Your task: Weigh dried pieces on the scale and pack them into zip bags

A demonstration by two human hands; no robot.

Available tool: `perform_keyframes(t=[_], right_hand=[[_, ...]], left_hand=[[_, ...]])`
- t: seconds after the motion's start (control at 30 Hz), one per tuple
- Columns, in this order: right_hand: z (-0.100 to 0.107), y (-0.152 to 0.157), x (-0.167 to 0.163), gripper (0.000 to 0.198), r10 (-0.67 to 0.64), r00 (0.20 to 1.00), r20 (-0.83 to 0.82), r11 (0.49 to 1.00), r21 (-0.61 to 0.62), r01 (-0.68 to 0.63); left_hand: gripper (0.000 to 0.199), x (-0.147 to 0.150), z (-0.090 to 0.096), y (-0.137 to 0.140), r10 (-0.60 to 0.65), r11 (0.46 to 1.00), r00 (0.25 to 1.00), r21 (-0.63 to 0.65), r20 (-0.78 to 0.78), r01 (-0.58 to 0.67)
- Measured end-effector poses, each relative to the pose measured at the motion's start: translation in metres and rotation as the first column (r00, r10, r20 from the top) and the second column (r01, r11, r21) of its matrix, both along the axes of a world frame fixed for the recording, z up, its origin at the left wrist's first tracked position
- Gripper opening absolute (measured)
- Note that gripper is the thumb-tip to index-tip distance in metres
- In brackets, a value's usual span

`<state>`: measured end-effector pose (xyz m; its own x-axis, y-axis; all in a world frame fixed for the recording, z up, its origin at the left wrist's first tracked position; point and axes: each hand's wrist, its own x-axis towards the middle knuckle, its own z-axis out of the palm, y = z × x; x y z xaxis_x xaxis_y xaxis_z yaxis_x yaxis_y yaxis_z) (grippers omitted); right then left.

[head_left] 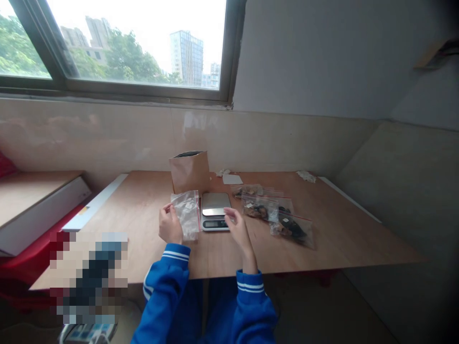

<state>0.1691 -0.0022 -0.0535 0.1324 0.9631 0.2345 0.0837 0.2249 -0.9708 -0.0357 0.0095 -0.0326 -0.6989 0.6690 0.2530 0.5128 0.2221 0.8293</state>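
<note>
Left hand (169, 226) is clenched on an empty clear bag (186, 213), held upright at 9 o'clock of the scale (215, 210). Right hand (237, 226) is released, fingers resting at the scale's 4 o'clock corner.

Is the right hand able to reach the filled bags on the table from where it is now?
Probably yes. The right hand hovers open at the scale's front edge, and the filled bags lie just to its right on the table, with nothing between them.
</note>
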Motion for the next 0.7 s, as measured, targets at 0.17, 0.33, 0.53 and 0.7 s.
perform_keyframes(t=[0.17,0.33,0.53,0.7], right_hand=[[-0.026,0.013,0.068,0.031,-0.729,0.632,0.264,0.685,0.304,0.663],[-0.039,0.024,0.106,0.05,-0.789,0.392,0.474,0.555,0.274,0.786],[-0.033,0.04,0.124,0.032,-0.775,0.33,0.539,0.461,0.126,0.878],[-0.007,0.031,0.121,0.02,-0.806,0.451,0.384,0.538,0.157,0.828]], left_hand=[[0.047,-0.016,-0.014,0.006,0.026,0.988,0.961,-0.138,-0.276,-0.066],[0.042,-0.012,-0.028,0.006,-0.276,0.961,0.889,-0.099,-0.365,0.258],[0.049,0.002,-0.059,0.007,-0.585,0.791,0.735,-0.44,-0.343,0.425],[0.044,-0.001,-0.055,0.007,-0.601,0.774,0.754,-0.426,-0.265,0.468]])
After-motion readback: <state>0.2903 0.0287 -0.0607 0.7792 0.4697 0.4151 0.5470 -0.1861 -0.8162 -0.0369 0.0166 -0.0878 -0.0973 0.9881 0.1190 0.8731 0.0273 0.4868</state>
